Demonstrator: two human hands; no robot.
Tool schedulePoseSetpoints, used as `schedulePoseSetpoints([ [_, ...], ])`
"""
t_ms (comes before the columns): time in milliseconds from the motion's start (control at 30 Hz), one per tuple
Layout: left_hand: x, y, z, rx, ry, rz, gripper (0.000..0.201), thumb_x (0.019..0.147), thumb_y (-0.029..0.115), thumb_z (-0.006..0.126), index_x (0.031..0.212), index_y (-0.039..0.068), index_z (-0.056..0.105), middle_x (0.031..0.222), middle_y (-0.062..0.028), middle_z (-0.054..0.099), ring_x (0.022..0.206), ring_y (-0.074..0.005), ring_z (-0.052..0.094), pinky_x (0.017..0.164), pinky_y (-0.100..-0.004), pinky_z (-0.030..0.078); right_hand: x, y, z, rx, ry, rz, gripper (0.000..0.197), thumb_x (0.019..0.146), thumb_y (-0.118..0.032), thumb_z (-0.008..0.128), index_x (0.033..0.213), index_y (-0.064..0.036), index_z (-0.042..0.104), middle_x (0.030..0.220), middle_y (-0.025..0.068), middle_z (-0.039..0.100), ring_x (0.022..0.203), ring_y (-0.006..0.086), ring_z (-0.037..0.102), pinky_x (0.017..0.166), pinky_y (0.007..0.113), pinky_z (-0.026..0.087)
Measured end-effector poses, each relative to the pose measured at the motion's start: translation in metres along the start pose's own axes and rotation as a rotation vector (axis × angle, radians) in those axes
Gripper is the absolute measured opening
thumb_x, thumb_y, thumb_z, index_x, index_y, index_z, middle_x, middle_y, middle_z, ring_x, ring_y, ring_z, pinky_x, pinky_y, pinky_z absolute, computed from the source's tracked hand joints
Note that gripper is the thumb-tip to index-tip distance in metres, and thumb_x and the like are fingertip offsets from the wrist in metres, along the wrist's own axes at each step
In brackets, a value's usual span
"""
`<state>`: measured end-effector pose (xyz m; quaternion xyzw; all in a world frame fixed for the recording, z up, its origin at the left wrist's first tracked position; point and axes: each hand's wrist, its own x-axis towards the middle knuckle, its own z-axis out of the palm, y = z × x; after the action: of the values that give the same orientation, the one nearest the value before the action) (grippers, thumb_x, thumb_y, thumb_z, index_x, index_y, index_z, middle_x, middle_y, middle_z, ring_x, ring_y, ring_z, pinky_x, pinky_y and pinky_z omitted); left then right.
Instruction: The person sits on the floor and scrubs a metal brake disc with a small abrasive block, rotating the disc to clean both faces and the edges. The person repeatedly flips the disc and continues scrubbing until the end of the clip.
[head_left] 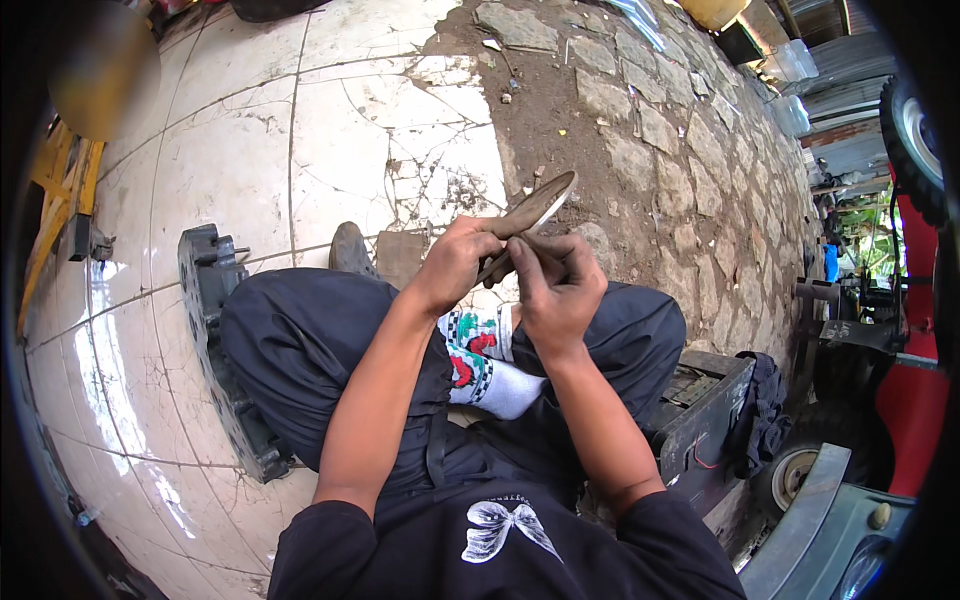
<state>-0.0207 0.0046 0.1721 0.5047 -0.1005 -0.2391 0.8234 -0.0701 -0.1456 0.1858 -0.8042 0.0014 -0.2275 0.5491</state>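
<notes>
In front of my crossed legs, both hands are closed around a greyish-brown, flattened oval part (551,193) with a thin bright edge. Its far end sticks out up and to the right; my fingers cover much of its near end, so I cannot make out its exact kind. My left hand (455,258) grips it from the left with the fingers curled under. My right hand (562,290) pinches the near part between thumb and fingers, close beside the left. Both hands look smudged with dirt.
Left of my knee stands a dark metal engine block-like casting (212,345). A black metal box (710,420) with a dark cloth (765,410) is at my right. Cracked white tiles (225,150) meet stone paving (660,135). A red vehicle (915,420) with tyres stands far right.
</notes>
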Motion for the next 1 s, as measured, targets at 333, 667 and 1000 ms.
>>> schedulePoseSetpoints([
  [333,0.004,-0.010,-0.004,-0.068,0.055,-0.016,0.055,0.092,0.011,0.048,0.140,-0.008,0.064,0.076,-0.0044,0.064,0.062,-0.0105,0.051,0.059,-0.0263,0.043,0.026,0.002,0.008,0.040,0.104,0.176,0.018,0.085,-0.007,0.088,0.087,0.0018,0.072,0.082,0.0099,0.072,0.069,0.0134,0.067,0.065,0.029,0.052],
  [667,-0.002,-0.005,0.002,-0.101,0.044,-0.006,0.056,0.091,0.010,0.048,0.142,-0.008,0.063,0.075,-0.0039,0.063,0.064,-0.0103,0.054,0.059,-0.0262,0.044,0.010,-0.012,0.008,-0.025,0.024,0.053,0.018,0.089,-0.005,0.085,0.091,0.0042,0.069,0.083,0.0098,0.077,0.073,0.0103,0.071,0.064,0.026,0.054],
  [1000,-0.008,-0.003,0.002,-0.163,0.100,-0.036,0.052,0.092,0.006,0.048,0.140,-0.006,0.065,0.076,-0.0039,0.062,0.065,-0.0102,0.053,0.060,-0.0259,0.043,0.008,-0.001,0.006,-0.090,-0.047,-0.132,0.014,0.087,-0.006,0.086,0.089,0.0014,0.073,0.079,0.0100,0.074,0.069,0.0124,0.071,0.062,0.028,0.054],
])
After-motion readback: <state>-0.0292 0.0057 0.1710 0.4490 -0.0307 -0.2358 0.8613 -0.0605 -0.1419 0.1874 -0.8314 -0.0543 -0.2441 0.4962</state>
